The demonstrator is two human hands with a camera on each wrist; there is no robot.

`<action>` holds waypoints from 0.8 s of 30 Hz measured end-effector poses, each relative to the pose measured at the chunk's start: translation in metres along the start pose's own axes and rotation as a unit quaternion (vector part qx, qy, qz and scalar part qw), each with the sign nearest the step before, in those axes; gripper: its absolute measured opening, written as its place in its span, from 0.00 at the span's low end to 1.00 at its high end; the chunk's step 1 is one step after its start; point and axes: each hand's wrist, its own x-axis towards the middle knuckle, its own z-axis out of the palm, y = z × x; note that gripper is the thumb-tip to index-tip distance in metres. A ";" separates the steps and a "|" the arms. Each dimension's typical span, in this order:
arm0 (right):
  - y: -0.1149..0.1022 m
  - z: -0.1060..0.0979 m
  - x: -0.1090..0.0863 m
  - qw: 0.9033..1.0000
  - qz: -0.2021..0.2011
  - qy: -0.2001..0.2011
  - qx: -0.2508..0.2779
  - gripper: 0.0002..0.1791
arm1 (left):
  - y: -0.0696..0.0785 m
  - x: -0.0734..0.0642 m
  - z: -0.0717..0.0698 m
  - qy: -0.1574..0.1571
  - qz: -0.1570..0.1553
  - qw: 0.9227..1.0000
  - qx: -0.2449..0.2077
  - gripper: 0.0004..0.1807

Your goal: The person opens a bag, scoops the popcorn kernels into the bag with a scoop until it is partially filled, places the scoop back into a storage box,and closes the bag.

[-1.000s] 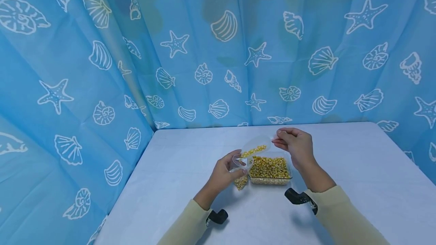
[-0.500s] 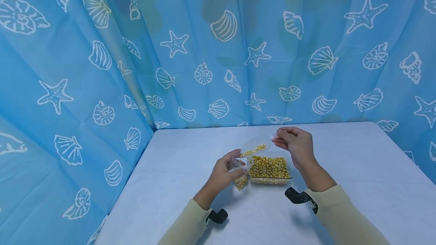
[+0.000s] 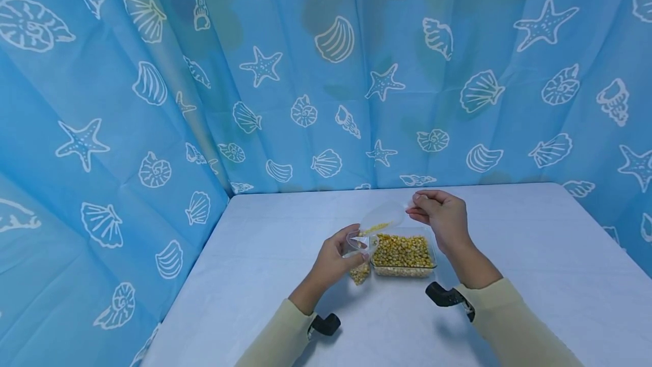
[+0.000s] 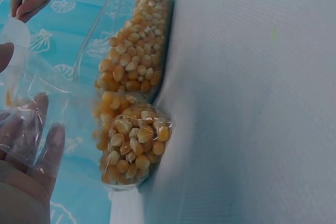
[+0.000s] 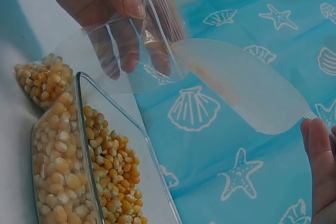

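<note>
Right grip (image 3: 442,217) on scoop (image 5: 247,82); fewer kernels (image 3: 377,227)

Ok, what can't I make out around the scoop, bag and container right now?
Grip end of the scoop: head view, covered by the right hand.
Number of corn kernels in the scoop: head view, too small to count.
Part of the zip bag: head view, behind the left hand.
One end of the glass container: right wrist view, cut off by the bottom edge.
</note>
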 end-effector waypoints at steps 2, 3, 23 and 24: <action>0.000 0.000 0.000 1.000 -0.001 0.000 -0.003 0.16 | 0.000 0.000 0.000 -0.001 0.001 1.000 -0.002 0.36; 0.000 0.000 0.000 1.000 -0.002 -0.001 -0.004 0.16 | 0.000 0.000 0.000 -0.002 0.001 1.000 -0.002 0.36; 0.007 -0.020 0.001 0.998 -0.014 0.016 0.050 0.14 | 0.002 0.000 -0.002 0.010 0.028 0.999 0.016 0.36; 0.008 -0.022 0.001 0.998 -0.012 0.024 0.048 0.15 | 0.002 0.000 -0.002 0.013 0.029 0.999 0.018 0.36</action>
